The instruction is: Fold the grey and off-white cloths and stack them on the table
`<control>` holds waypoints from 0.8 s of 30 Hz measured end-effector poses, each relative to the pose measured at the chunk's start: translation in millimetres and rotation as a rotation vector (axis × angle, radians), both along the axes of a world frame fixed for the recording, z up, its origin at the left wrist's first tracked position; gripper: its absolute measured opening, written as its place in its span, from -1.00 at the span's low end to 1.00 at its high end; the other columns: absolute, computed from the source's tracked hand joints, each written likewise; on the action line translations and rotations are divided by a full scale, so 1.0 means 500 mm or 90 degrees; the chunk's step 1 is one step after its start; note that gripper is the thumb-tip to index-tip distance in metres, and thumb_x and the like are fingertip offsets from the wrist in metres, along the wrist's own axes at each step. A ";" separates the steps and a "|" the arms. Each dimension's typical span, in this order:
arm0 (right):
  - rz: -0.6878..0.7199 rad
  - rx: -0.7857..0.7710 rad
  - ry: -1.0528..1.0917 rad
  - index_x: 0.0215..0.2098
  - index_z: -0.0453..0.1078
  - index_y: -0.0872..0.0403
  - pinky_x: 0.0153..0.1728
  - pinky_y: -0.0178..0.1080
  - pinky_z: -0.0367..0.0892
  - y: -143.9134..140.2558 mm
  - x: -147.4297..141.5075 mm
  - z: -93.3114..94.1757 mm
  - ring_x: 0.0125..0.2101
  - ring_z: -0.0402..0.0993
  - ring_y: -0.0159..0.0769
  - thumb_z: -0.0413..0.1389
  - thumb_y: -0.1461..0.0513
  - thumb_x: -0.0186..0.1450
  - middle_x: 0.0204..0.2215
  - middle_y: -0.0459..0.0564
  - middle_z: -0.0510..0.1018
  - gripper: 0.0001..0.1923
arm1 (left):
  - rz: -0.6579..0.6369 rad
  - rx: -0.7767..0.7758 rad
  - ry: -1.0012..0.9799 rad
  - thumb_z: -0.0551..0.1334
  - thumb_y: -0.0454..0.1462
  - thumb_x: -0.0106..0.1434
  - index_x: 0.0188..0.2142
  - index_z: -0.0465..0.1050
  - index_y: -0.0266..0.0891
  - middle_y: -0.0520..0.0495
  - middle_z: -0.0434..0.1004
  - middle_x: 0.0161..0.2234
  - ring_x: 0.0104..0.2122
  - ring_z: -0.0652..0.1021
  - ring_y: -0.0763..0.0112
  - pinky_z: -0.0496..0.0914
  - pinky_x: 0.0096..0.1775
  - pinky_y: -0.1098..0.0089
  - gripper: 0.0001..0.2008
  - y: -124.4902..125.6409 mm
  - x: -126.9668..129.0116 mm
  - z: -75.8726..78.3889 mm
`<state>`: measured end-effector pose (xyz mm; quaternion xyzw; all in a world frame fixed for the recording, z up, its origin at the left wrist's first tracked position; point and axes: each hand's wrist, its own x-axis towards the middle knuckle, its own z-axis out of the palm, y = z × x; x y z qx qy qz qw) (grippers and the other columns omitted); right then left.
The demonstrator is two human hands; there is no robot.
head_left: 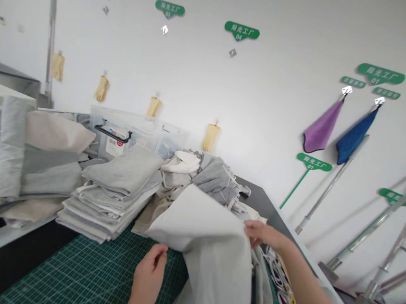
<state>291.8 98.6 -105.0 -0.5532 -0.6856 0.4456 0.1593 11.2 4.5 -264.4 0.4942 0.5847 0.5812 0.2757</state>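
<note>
A large pale grey-white cloth (214, 254) drapes across the middle, its upper part folded over and its lower end hanging toward me. My right hand (265, 235) pinches the cloth's right edge between thumb and fingers. Just below the cloth's left corner is my left hand (149, 274), with its fingers curled in toward the thumb; whether anything is between them is hidden. Beneath lies a green cutting mat (78, 269) with a white grid. More grey fabric (264, 289) hangs to the right of the cloth.
Left of the cloth stands a stack of folded grey cloths (111, 200). Farther left is a heap of fabric (35, 163). Behind sit a clear plastic box (140, 128) and crumpled cloths (215, 172). Cords (283, 286) lie along the right table edge. Poles (353, 245) lean on the wall.
</note>
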 end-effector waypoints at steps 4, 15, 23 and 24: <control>-0.002 -0.063 -0.225 -0.65 0.33 0.07 -0.65 -0.28 0.24 0.019 0.010 -0.118 -0.67 0.31 -0.34 0.03 0.34 -0.10 -0.70 -0.11 0.40 -0.92 | -0.015 0.056 0.062 0.02 -0.24 0.07 -0.38 0.34 -0.25 -0.01 0.43 -0.43 -0.40 0.44 0.40 0.32 -0.32 0.44 -0.81 -0.007 0.008 0.001; -0.389 0.068 -0.113 -0.28 0.22 0.07 -0.61 -0.37 0.25 0.192 0.095 -0.179 -0.53 0.35 -0.42 -0.13 0.13 0.12 -0.30 0.04 0.37 -0.73 | -0.059 0.105 0.193 0.01 -0.31 0.07 -0.47 0.34 -0.25 0.01 0.41 -0.51 -0.49 0.43 0.48 0.32 -0.43 0.53 -0.85 -0.012 0.018 0.004; -0.457 0.115 -0.030 0.00 -0.01 0.06 -0.43 -0.29 0.31 0.263 0.054 -0.275 -0.38 0.37 -0.40 -0.15 0.09 0.20 -0.18 0.04 0.31 -0.58 | -0.073 0.096 0.220 0.00 -0.33 0.07 -0.49 0.31 -0.24 0.02 0.39 -0.55 -0.53 0.41 0.49 0.31 -0.46 0.54 -0.85 -0.007 0.021 0.000; -0.436 0.122 -0.032 -0.03 0.04 0.07 -0.40 -0.27 0.31 0.268 0.046 -0.282 -0.36 0.36 -0.39 -0.12 0.11 0.20 -0.19 0.03 0.32 -0.61 | -0.074 0.094 0.225 -0.01 -0.33 0.07 -0.49 0.31 -0.24 0.02 0.39 -0.55 -0.53 0.41 0.49 0.31 -0.46 0.54 -0.85 -0.007 0.022 0.000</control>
